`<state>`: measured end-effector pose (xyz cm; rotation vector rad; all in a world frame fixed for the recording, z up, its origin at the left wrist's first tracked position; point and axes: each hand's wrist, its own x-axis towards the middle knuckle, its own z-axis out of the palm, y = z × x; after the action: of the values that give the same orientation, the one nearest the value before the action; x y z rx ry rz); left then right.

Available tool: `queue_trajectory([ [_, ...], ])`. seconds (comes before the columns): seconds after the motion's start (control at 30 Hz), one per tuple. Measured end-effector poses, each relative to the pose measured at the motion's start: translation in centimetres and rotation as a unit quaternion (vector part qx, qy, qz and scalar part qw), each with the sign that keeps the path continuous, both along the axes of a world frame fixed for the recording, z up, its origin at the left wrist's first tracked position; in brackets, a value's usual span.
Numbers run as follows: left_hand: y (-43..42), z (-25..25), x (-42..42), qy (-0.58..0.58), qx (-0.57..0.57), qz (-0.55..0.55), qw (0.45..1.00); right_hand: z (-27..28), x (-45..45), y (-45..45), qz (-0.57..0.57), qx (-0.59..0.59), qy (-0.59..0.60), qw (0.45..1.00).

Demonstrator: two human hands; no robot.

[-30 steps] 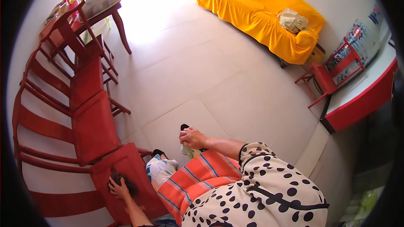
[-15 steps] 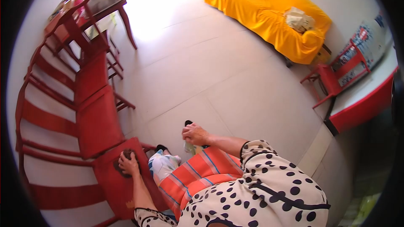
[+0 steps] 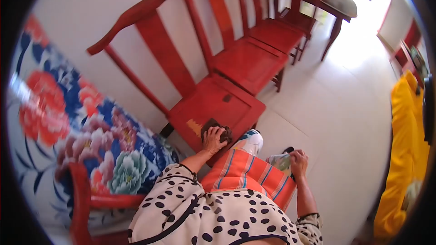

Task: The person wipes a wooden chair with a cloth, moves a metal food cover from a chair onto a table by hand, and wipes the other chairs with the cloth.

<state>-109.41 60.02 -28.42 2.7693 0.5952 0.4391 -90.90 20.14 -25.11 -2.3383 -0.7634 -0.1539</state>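
Note:
My left hand [image 3: 212,139] rests on the seat of the nearest red wooden chair [image 3: 213,90], fingers closed over a dark brown bunched cloth [image 3: 224,134]. Next to the cloth lies a dark patch, and a yellowish worn mark [image 3: 194,127] shows on the red surface. Farther back on the seat is a small dark spot [image 3: 227,98]. My right hand [image 3: 298,159] hangs at my right side above the floor, its fingers curled. Whether it holds anything is unclear. Pale patterned fabric [image 3: 279,161] shows beside it, in front of my orange striped apron [image 3: 247,172].
More red chairs [image 3: 250,61] stand in a row along the wall, with a dark table [image 3: 336,16] beyond. Blue-and-red floral fabric [image 3: 113,149] and a red chair frame [image 3: 81,199] are close on my left. A yellow-covered sofa [image 3: 404,154] stands at right.
My view has turned left, bringing the floral fabric into sight and the sofa to the right edge. My left hand with the cloth is now near the worn mark.

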Motion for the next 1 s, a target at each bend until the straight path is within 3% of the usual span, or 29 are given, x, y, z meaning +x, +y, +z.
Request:
queue_trajectory([
  [0.17, 1.3, 0.5, -6.6, 0.049, 0.013, -0.016, 0.999, 0.1, -0.7, -0.3, -0.017, -0.011, 0.003, 1.0],
  [0.27, 3.0, -0.3, -9.1, 0.046, 0.006, 0.082, 0.996, -0.1, -1.0, -0.5, -0.025, -0.003, -0.002, 1.0],
  [0.3, 4.2, -1.4, -9.3, -0.005, -0.015, 0.137, 0.99, -0.1, -0.9, -0.6, -0.027, 0.0, -0.004, 1.0],
  [0.4, 6.8, -1.3, -9.7, -0.033, -0.062, 0.426, 0.902, -0.6, -0.7, -0.6, -0.029, 0.005, -0.003, 1.0],
  [0.53, 11.6, 1.3, -6.3, -0.225, -0.172, 0.493, 0.823, -0.5, -0.5, -0.1, -0.013, 0.012, -0.004, 1.0],
  [0.7, 17.8, 11.1, 1.6, -0.497, -0.145, 0.374, 0.77, -0.4, -0.4, 0.1, -0.015, 0.012, -0.007, 1.0],
  [0.9, 20.5, 34.4, 4.3, -0.643, -0.022, 0.316, 0.697, -0.6, -0.5, -0.3, -0.021, 0.022, 0.001, 1.0],
  [0.93, 22.8, 36.8, 4.3, -0.674, 0.079, 0.304, 0.669, -0.5, -0.5, -0.2, -0.02, 0.022, 0.004, 1.0],
  [1.0, 23.3, 42.9, 2.9, -0.694, 0.067, 0.276, 0.661, -0.4, -0.3, -0.1, -0.018, 0.02, 0.011, 1.0],
])
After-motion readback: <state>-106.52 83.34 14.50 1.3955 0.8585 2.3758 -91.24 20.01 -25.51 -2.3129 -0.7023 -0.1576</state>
